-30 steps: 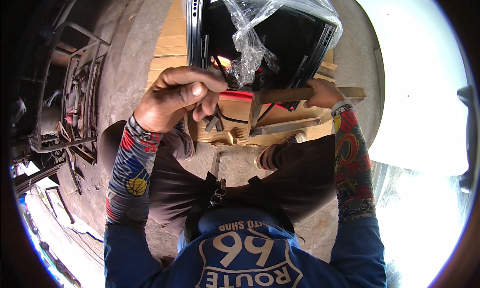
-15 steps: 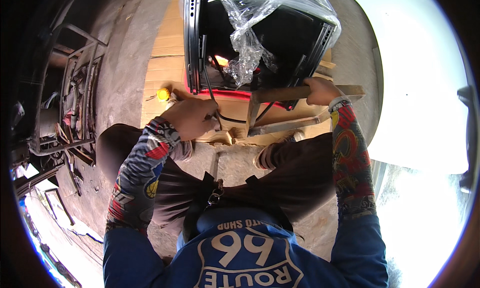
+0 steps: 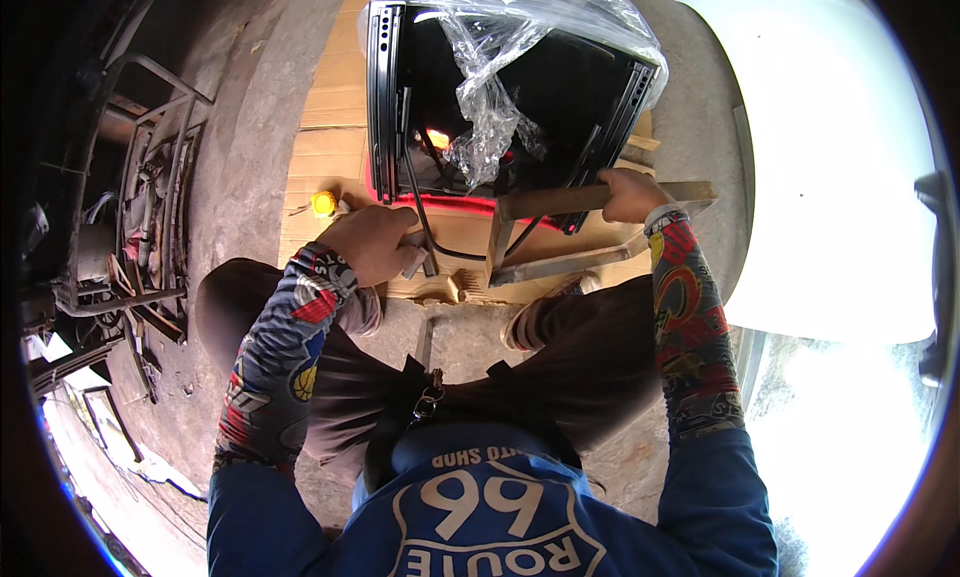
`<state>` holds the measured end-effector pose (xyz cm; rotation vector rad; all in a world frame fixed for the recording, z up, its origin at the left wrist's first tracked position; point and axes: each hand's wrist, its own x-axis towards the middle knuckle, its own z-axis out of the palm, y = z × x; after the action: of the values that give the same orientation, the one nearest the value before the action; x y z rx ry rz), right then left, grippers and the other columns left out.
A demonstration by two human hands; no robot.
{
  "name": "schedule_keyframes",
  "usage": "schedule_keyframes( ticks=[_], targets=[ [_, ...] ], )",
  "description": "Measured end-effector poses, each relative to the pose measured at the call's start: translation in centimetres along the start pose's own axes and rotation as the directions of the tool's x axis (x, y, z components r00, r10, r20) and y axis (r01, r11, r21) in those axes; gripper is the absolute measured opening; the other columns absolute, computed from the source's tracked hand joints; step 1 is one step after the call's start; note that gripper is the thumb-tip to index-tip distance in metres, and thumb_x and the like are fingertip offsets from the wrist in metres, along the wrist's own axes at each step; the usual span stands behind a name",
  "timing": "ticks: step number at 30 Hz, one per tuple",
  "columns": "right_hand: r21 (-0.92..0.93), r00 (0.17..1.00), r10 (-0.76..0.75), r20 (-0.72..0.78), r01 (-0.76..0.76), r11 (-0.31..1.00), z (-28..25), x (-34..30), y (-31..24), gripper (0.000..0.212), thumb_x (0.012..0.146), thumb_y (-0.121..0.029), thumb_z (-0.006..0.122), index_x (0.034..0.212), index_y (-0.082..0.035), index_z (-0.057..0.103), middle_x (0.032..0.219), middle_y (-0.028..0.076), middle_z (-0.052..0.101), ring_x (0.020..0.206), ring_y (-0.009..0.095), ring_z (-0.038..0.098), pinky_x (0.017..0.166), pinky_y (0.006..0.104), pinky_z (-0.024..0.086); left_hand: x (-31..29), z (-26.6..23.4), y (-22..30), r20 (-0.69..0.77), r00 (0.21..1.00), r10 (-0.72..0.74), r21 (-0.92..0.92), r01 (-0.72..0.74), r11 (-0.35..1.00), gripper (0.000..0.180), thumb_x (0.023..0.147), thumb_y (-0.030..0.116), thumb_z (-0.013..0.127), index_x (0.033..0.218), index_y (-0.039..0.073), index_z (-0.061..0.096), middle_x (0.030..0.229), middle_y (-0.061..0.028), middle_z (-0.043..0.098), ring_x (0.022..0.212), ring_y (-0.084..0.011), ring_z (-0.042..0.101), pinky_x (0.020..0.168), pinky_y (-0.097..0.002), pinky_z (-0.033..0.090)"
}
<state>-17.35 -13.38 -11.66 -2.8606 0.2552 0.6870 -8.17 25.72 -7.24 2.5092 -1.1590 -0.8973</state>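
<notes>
My right hand (image 3: 633,196) grips the upper bar of an open brown-grey rectangular frame (image 3: 565,202), its fingers wrapped round the bar. Behind the frame lies a large glossy black panel (image 3: 560,97) with slotted side rails and a red front edge. Crumpled clear plastic wrap (image 3: 490,127) covers part of it. To the left, my left hand (image 3: 368,245) is closed, with a short grey piece (image 3: 413,264) showing at the fingers; its kind is unclear. Beside those fingers runs a thin black strip (image 3: 455,252), curving from the panel toward the frame.
Flattened cardboard (image 3: 325,152) lies under the panel. A small yellow round item (image 3: 323,204) sits left of my left hand. A metal rack with scrap (image 3: 150,207) stands at the left. A big white curved panel (image 3: 820,157) fills the right side.
The view has shifted slightly. My left hand's fingers have curled, and the short grey piece shows more plainly at them. My right hand keeps its grip on the frame.
</notes>
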Motion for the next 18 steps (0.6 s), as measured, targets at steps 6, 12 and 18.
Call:
schedule_keyframes(
  ticks=[6, 12, 18],
  targets=[
    [0.0, 1.0, 0.001, -0.002, -0.001, 1.0, 0.3, 0.1, 0.3, 0.043, 0.066, -0.02, 0.069, 0.107, -0.01, 0.069, 0.108, 0.018, 0.069, 0.108, 0.035, 0.063, 0.096, 0.0474, 0.047, 0.0, -0.1, 0.0, 0.013, 1.0, -0.013, 0.015, 0.012, 1.0, 0.038, 0.086, 0.03, 0.063, 0.111, 0.002, 0.059, 0.097, -0.0207, 0.07, 0.097, -0.0362, 0.067, 0.084, -0.0468, 0.053],
    [0.0, 1.0, -0.011, 0.025, 0.011, 1.0, -0.1, -0.1, 0.0, 0.05, 0.062, -0.016, 0.07, 0.111, -0.005, 0.068, 0.108, 0.019, 0.068, 0.105, 0.036, 0.063, 0.092, 0.042, 0.05, 0.1, -0.2, 0.1, 0.022, 1.0, -0.017, 0.012, 0.017, 1.0, 0.038, 0.086, 0.029, 0.064, 0.11, 0.0, 0.058, 0.096, -0.0213, 0.069, 0.097, -0.0373, 0.067, 0.083, -0.047, 0.052],
    [-0.049, 0.996, -0.004, 0.093, 0.009, 0.999, -0.9, -0.5, -0.5, 0.049, 0.066, -0.02, 0.069, 0.114, -0.012, 0.07, 0.113, 0.017, 0.068, 0.109, 0.034, 0.063, 0.096, 0.0439, 0.049, 0.2, 0.3, -0.5, 0.02, 1.0, 0.007, -0.001, -0.007, 1.0, 0.039, 0.087, 0.03, 0.065, 0.111, 0.0, 0.06, 0.098, -0.0213, 0.069, 0.098, -0.0378, 0.066, 0.084, -0.0467, 0.052]
  ],
)
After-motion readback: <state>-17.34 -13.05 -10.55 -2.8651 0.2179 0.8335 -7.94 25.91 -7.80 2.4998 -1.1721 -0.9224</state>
